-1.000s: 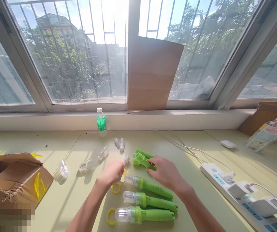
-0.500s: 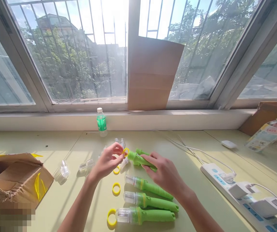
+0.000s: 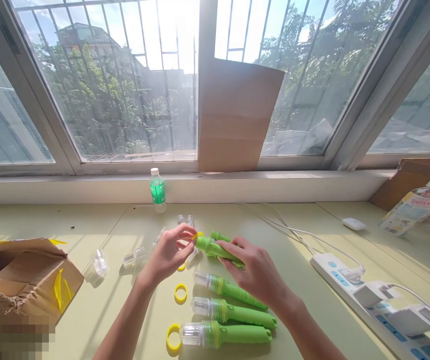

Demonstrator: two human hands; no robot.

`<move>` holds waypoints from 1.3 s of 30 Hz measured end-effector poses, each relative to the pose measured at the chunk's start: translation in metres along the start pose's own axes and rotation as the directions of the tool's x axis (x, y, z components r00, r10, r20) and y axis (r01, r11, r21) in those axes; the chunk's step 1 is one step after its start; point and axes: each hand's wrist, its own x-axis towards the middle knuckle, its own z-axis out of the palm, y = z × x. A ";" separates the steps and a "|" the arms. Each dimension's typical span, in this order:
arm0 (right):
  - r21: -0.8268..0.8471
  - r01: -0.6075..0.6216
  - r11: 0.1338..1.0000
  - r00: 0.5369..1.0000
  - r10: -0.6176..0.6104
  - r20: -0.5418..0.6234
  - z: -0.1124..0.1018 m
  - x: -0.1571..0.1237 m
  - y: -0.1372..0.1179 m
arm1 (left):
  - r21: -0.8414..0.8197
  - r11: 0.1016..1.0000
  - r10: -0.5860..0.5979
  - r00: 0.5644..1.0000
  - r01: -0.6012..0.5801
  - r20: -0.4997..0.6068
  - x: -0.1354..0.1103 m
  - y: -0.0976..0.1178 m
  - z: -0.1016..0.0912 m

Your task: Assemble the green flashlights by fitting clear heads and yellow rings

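1. Two hands hovered in front of the green bottle (image 3: 157, 190).
2. The grip of the right hand (image 3: 254, 270) was clamped on a green tube (image 3: 215, 248).
3. The grip of the left hand (image 3: 168, 252) pinched a yellow ring (image 3: 197, 234) at its tip.

The handle (image 3: 220, 251) being held is glowing bright green, and the little ring (image 3: 197, 234) at its tip is showing yellow. The three lights (image 3: 237, 314) are looking green with clear caps and yellow bands. The table (image 3: 237, 220) is coming across pale yellow-green, the bottle (image 3: 157, 191) is sporting a green label and white cap, the cardboard box (image 3: 23, 280) is looking plain brown, and the power strip (image 3: 335, 272) is looking white.
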 end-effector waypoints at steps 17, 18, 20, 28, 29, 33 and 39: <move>0.021 0.045 0.999 0.998 -0.044 -0.039 -0.004 0.000 0.003 | -0.179 0.980 -0.111 0.982 0.083 -0.150 0.005 -0.006 0.001; 0.017 0.041 0.999 0.998 -0.040 -0.037 -0.004 0.000 0.002 | -0.182 0.979 -0.115 0.981 0.087 -0.154 0.005 -0.006 0.001; 0.012 0.035 0.999 0.999 -0.034 -0.037 -0.005 0.000 0.002 | -0.187 0.978 -0.124 0.981 0.095 -0.149 0.005 -0.006 0.001; -0.005 0.054 0.999 0.998 -0.054 -0.025 -0.005 -0.001 0.000 | -0.176 0.979 -0.127 0.986 0.107 -0.108 0.004 -0.004 0.002; -0.004 0.054 0.999 0.998 -0.054 -0.020 -0.005 -0.002 0.000 | -0.173 0.978 -0.130 0.988 0.113 -0.088 0.003 -0.004 0.003; -0.003 0.050 0.999 0.999 -0.050 -0.002 -0.004 -0.001 -0.001 | -0.177 0.977 -0.125 0.992 0.119 -0.018 0.003 -0.005 0.007; -0.021 0.026 0.999 1.000 -0.026 -0.014 -0.001 0.001 -0.001 | -0.044 0.996 -0.074 0.997 0.075 0.012 0.002 -0.006 0.011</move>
